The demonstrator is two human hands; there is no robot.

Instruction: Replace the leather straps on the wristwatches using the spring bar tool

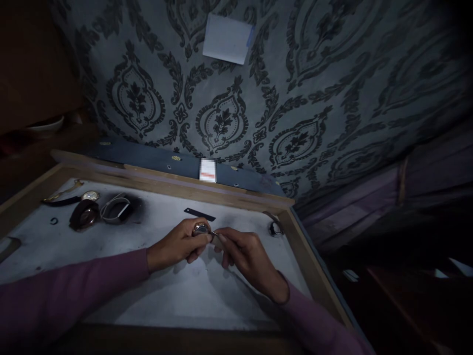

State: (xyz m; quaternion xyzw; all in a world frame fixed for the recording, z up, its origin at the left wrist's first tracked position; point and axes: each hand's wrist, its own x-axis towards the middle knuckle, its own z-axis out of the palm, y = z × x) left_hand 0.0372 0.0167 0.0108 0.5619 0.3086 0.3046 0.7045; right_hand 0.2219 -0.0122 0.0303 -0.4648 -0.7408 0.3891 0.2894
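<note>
My left hand (181,245) is closed around a round wristwatch (200,229) with a shiny, gold-toned case, held above the white work surface. Fingers and thumb cover its lower part. Close beside it, my right hand (242,254) pinches a small, thin metal piece (215,234) whose tip meets the right edge of the watch. Whether this is a tool or part of the watch I cannot tell. Just beyond both hands lies a flat black strip (200,214) with a small hole at one end.
Wooden rims (177,183) enclose the white surface (162,301). At left lie a gold-faced watch (89,195), a brown-strapped watch (84,215), a grey-banded watch (117,209) and a small black ring (54,221). Another watch (275,228) rests by the right rim. Patterned wall behind.
</note>
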